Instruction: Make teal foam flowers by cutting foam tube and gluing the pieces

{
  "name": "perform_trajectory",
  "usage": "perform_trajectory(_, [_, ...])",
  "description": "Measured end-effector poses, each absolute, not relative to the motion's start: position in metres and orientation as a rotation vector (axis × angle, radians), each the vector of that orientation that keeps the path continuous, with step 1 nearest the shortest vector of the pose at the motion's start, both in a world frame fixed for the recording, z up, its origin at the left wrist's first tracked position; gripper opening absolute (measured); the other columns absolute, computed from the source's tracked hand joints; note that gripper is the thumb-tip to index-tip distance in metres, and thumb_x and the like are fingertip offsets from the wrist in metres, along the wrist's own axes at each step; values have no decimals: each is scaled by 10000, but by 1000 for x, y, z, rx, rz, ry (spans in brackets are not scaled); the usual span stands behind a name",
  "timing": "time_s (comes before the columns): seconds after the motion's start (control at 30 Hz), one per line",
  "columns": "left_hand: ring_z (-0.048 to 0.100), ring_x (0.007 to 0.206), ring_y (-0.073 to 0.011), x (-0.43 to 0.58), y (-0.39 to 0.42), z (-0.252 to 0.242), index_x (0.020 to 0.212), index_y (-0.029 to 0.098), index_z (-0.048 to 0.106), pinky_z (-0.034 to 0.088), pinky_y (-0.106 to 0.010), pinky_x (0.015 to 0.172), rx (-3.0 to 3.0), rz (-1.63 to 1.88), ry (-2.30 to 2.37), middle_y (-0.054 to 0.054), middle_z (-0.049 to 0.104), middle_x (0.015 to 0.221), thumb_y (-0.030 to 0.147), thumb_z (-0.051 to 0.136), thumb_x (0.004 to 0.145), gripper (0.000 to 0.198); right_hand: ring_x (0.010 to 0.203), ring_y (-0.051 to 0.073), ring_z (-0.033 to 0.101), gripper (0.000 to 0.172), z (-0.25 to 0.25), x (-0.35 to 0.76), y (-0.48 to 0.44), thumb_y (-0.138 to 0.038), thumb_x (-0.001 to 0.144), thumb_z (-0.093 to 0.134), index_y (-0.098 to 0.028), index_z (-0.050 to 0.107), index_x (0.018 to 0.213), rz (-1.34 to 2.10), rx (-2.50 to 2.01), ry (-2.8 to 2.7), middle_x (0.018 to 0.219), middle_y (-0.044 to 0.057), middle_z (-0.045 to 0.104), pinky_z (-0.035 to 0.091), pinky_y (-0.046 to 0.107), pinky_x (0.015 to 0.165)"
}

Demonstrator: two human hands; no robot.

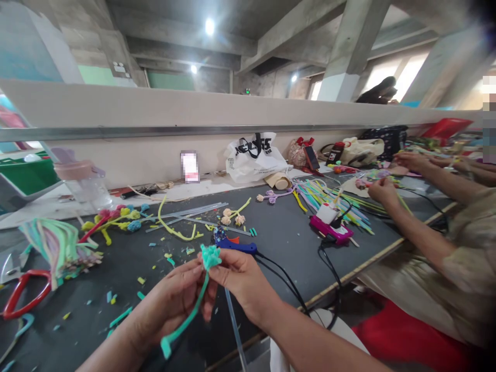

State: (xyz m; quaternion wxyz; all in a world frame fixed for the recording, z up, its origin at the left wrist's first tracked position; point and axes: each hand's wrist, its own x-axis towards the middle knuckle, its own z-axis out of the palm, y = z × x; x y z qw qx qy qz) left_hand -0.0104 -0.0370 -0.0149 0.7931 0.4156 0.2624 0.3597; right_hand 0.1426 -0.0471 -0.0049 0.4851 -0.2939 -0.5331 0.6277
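Between both hands is a teal pipe-cleaner flower (211,257), its bunched head up and its long stem curving down to the left. My left hand (174,292) is closed, its fingertips at the left of the head, by the top of the stem. From the other side my right hand (244,281) pinches the head between thumb and fingers. Just behind the hands lies a blue glue gun (240,247) with its cable running right. A clear glue stick (233,325) slants down below my right hand.
Red-handled scissors (27,294) and a bundle of pastel pipe cleaners (64,248) lie at left, near a bottle (83,181). Cut scraps dot the table. A magenta power strip (331,231) stands at right, near a co-worker's hand (383,194). A white bag (256,157) leans at the back.
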Motion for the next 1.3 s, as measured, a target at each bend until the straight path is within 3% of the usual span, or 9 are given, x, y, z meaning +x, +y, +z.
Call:
perform_trajectory(0.13, [585, 643, -142, -13, -30, -15, 746, 161, 621, 463, -258, 642, 1043, 1078, 728, -12, 619, 691, 288, 745, 677, 190, 670, 137, 537, 115, -3, 145, -43, -280, 743, 645, -192, 702, 790, 1195, -954, -1338, 706, -11, 608, 419, 251, 655])
perform_trajectory(0.2, [574, 689, -134, -15, -27, -18, 722, 167, 643, 455, -234, 666, 1126, 1198, 768, -5, 632, 713, 257, 798, 607, 213, 650, 133, 508, 98, -2, 144, -43, -268, 734, 637, -186, 689, 728, 1159, -1010, -1373, 669, -19, 592, 398, 248, 642])
perform_trajectory(0.43, [542, 607, -115, -16, -27, -25, 666, 158, 674, 432, -211, 587, 1171, 1245, 937, 4, 635, 623, 229, 794, 594, 156, 590, 114, 462, 109, -2, 142, -45, -214, 720, 598, -174, 644, 629, 1122, -1082, -1437, 584, -36, 535, 359, 231, 592])
perform_trajectory(0.77, [522, 612, -99, -14, -26, -27, 672, 173, 657, 427, -187, 599, 1310, 1209, 971, 16, 609, 613, 295, 700, 707, 134, 660, 133, 560, 135, -3, 143, -45, -160, 753, 585, -173, 716, 723, 1006, -1028, -1540, 673, -4, 649, 407, 226, 629])
perform_trajectory(1.0, [522, 607, -113, -12, -35, -22, 685, 176, 655, 431, -191, 579, 1421, 1235, 1084, 12, 612, 622, 294, 673, 714, 123, 687, 148, 580, 133, -8, 142, -46, -199, 775, 595, -189, 727, 769, 851, -1091, -1589, 705, 6, 666, 418, 245, 649])
perform_trajectory(1.1, [538, 622, -121, -12, -37, -19, 709, 180, 665, 437, -192, 581, 1434, 1244, 1117, 9, 631, 650, 284, 678, 698, 106, 654, 138, 562, 123, -7, 140, -46, -177, 753, 601, -193, 724, 747, 904, -1103, -1545, 656, -10, 639, 415, 233, 622])
perform_trajectory(1.3, [564, 619, -128, -7, -37, -8, 700, 181, 643, 461, -207, 599, 1416, 1224, 1083, 13, 637, 634, 281, 665, 694, 102, 624, 114, 537, 268, -7, 140, -44, -112, 714, 574, -219, 695, 928, 1108, -1029, -1410, 634, -46, 594, 421, 211, 622])
